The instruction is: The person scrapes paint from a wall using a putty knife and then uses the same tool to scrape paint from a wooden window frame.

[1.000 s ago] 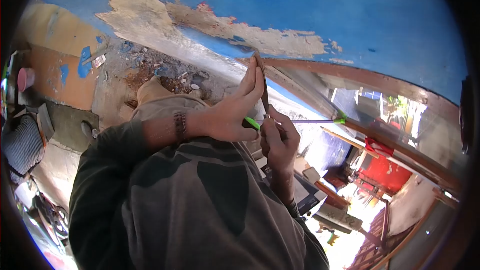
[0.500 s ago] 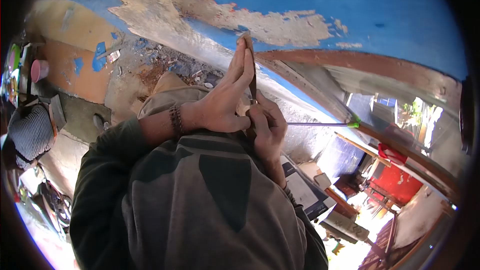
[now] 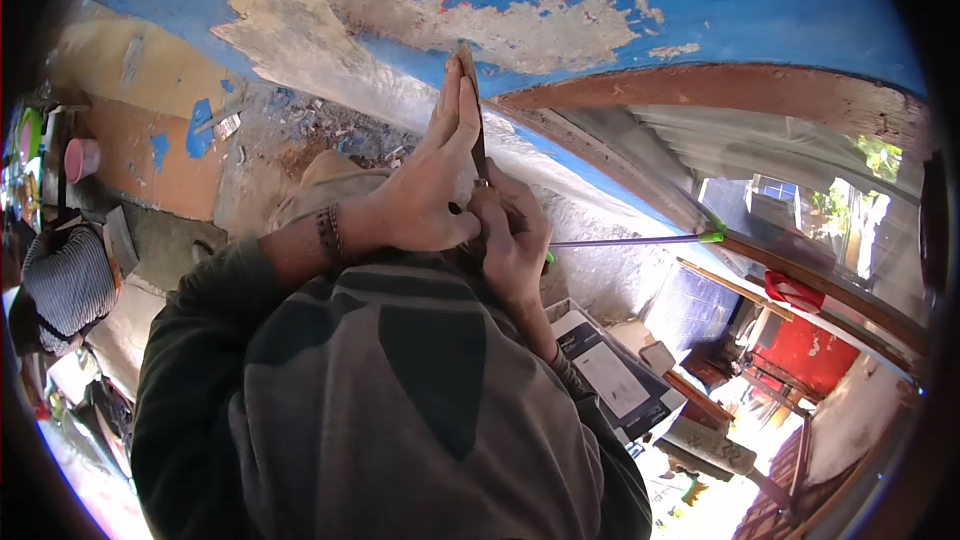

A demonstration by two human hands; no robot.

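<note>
My right hand (image 3: 515,235) is closed around the handle end of a knife (image 3: 480,152). Its long, narrow blade points up toward the blue wall (image 3: 780,20), with the tip overlapping the lower edge of a bare, peeled patch (image 3: 540,40). Along the blade's left side lies my left hand (image 3: 425,185), its fingers stretched straight and together, fingertips close to the blade tip. The left thumb reaches across to the right hand's fingers. Most of the handle is hidden in the right hand.
Paint chips (image 3: 310,125) litter the ground at the wall's foot. A thin purple rod (image 3: 630,240) with a green end runs right from my right hand. A pink bucket (image 3: 82,158) stands far left, a box (image 3: 615,380) lower right. A brown wooden beam (image 3: 700,82) edges the wall.
The view has turned slightly, so wall and hands appear further left and higher. Both hands keep nearly the same pose on the knife. A bit of green now shows beside my right hand.
</note>
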